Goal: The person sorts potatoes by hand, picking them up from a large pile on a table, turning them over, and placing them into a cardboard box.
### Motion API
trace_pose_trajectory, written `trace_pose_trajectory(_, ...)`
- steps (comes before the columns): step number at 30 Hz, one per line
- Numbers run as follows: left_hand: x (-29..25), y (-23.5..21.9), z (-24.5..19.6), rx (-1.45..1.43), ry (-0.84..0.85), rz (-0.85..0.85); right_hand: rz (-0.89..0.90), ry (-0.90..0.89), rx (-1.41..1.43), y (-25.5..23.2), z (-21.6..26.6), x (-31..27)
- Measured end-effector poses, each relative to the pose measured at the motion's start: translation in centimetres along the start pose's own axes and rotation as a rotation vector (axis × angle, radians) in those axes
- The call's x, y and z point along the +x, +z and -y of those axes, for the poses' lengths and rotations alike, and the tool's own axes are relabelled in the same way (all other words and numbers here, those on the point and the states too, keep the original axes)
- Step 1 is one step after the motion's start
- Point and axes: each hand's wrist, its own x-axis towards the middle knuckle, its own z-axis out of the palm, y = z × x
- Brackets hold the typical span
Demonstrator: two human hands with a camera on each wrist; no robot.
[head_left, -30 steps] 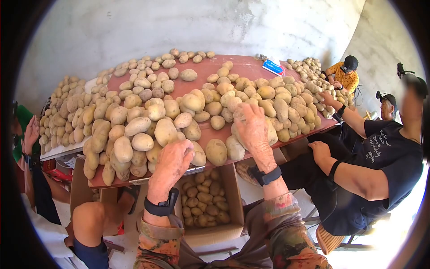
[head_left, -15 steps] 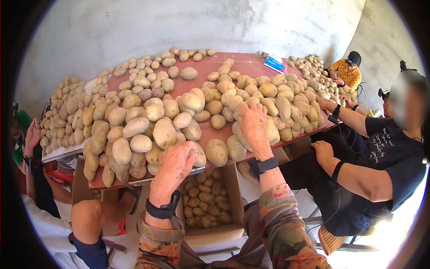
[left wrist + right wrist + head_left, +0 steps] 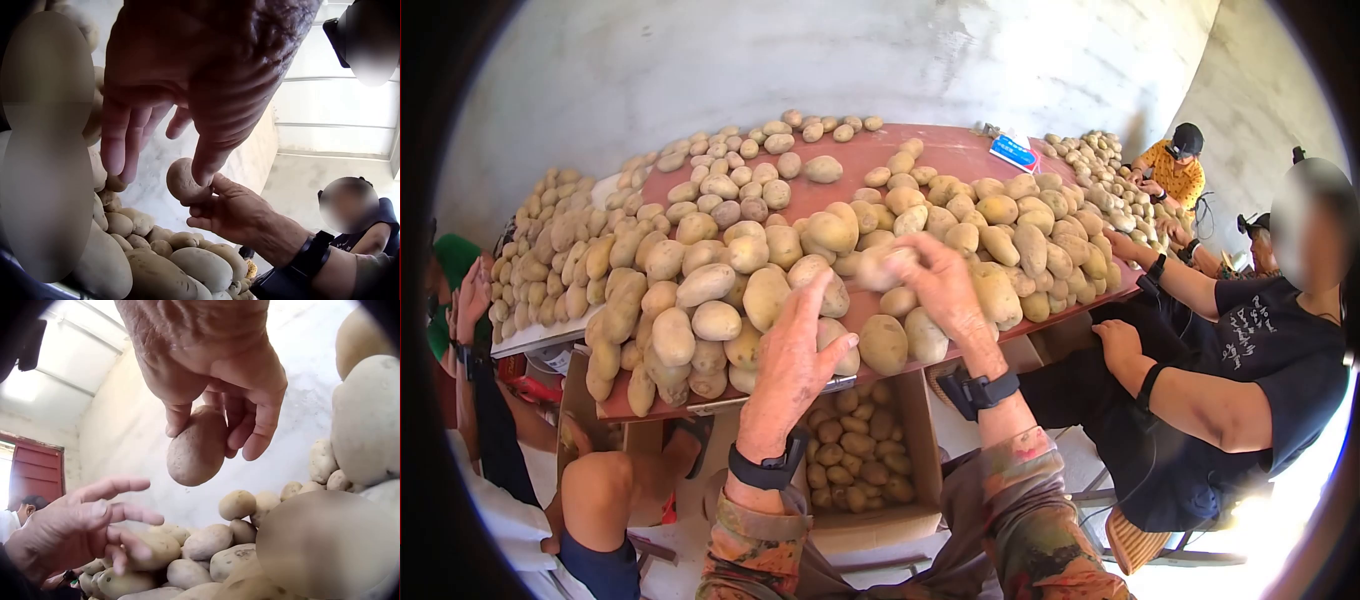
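Observation:
My right hand (image 3: 943,292) pinches a potato (image 3: 886,268) between thumb and fingers, above the front of the pile; the right wrist view shows this potato (image 3: 197,447) hanging from the fingertips. Facing it from the left, my left hand (image 3: 793,363) is raised with fingers extended and thumb apart, holding nothing. In the right wrist view the left hand (image 3: 87,528) has its fingers spread. Potatoes (image 3: 883,344) lie under and around both hands along the front of the red table (image 3: 855,152).
Below the table edge stands a cardboard box (image 3: 927,440) of potatoes. A blue and white packet (image 3: 1012,152) lies at the back. On the right sits a person in black (image 3: 1250,330), with a person in yellow (image 3: 1175,178) farther off. Another person's knee (image 3: 598,490) is at left.
My right hand has come off the pile and moved left with a potato. The left hand has risen, its curled fingers now extended.

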Motion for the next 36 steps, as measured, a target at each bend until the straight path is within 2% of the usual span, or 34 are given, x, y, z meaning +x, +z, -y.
trace_pose_trajectory(2, 0.3, 0.0, -0.4, -0.118, -0.045, -0.026, 0.124, 0.036, -0.021, 1.8, 2.2, -0.8)
trace_pose_trajectory(3, 0.5, 0.2, -0.1, -0.083, 0.018, -0.053, 0.187, 0.054, -0.03, 2.7, 3.0, -1.1)
trace_pose_trajectory(5, 0.7, 0.3, 1.2, -0.013, 0.141, -0.11, 0.299, 0.015, 0.12, 3.8, 2.9, -1.1)
trace_pose_trajectory(6, 0.6, -0.1, 1.5, -0.02, 0.088, -0.074, 0.357, -0.005, 0.197, 4.1, 2.9, -1.2)
trace_pose_trajectory(9, 0.3, -1.2, 0.8, -0.01, -0.024, -0.008, 0.145, 0.037, 0.139, 2.3, 3.8, -0.5)
trace_pose_trajectory(10, 0.2, -1.8, 0.6, -0.022, -0.049, 0.121, 0.028, 0.041, 0.198, 1.7, 4.3, -0.4)
trace_pose_trajectory(12, 0.1, -3.0, 0.3, -0.046, -0.094, 0.383, -0.092, -0.018, 0.013, -0.2, 3.6, -0.2)
trace_pose_trajectory(13, 0.0, -3.0, 0.4, -0.034, -0.051, 0.446, -0.153, -0.047, -0.08, -0.8, 3.1, -0.2)
trace_pose_trajectory(15, -0.6, -2.7, 0.6, -0.013, 0.034, 0.571, -0.196, -0.022, -0.124, -1.1, 2.3, -0.1)
trace_pose_trajectory(19, -1.0, -1.8, 0.6, 0.034, -0.007, 0.804, -0.269, 0.021, -0.302, -1.3, 1.7, -0.2)
trace_pose_trajectory(20, -1.5, -1.1, 1.1, 0.013, 0.106, 0.773, -0.293, 0.016, -0.319, -1.4, 1.5, -0.1)
trace_pose_trajectory(24, -2.1, 1.2, 1.2, -0.038, 0.041, 0.914, -0.396, -0.012, -0.354, -1.7, 0.7, 0.3)
trace_pose_trajectory(27, -2.4, 1.7, 2.6, -0.109, 0.072, 0.881, -0.412, 0.01, -0.377, -1.8, 0.9, 0.2)
trace_pose_trajectory(30, -1.7, 1.7, 2.9, -0.071, -0.007, 0.873, -0.375, 0.018, -0.402, -1.6, 0.9, -0.1)
trace_pose_trajectory(36, -1.5, 2.2, 2.3, -0.172, -0.05, 0.611, -0.253, -0.078, -0.421, 0.0, -0.6, 0.1)
